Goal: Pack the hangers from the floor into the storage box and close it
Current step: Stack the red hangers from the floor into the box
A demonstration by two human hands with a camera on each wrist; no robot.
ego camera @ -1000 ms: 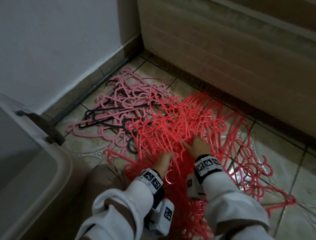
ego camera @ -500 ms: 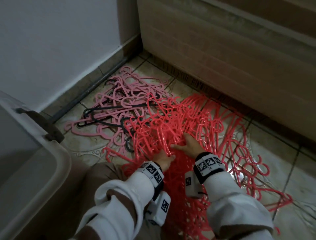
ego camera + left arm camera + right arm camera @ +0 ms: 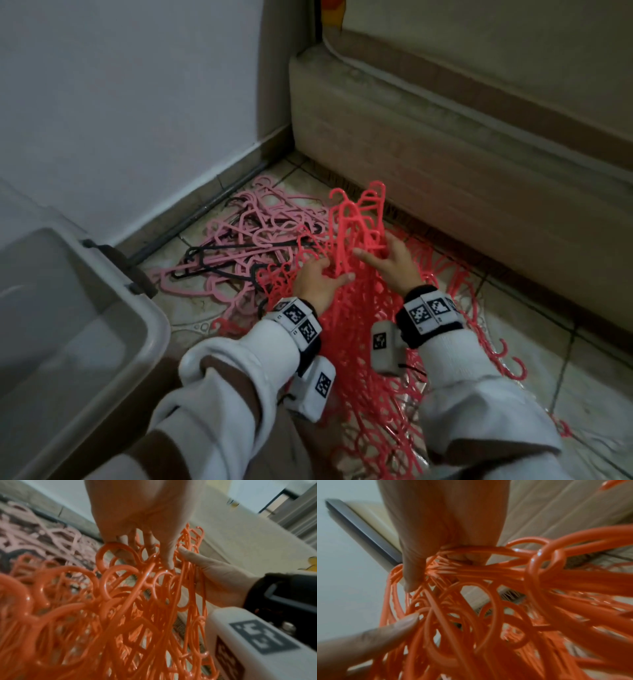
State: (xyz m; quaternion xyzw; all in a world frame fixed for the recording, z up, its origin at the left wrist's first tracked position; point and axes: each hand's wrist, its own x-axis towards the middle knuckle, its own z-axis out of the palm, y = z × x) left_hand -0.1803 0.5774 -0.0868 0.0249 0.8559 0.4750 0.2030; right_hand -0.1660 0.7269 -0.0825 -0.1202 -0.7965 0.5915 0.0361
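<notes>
Both our hands grasp the red hangers (image 3: 356, 219).

Our left hand (image 3: 317, 279) and right hand (image 3: 390, 260) curl around the bundle, raised above the floor pile beside the open storage box (image 3: 150, 329).

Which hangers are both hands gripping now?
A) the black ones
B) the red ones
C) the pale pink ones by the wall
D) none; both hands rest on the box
B: the left hand and right hand both curl their fingers into the red hangers, lifting a bunch whose hooks stick up; the pink hangers lie untouched on the floor.
</notes>
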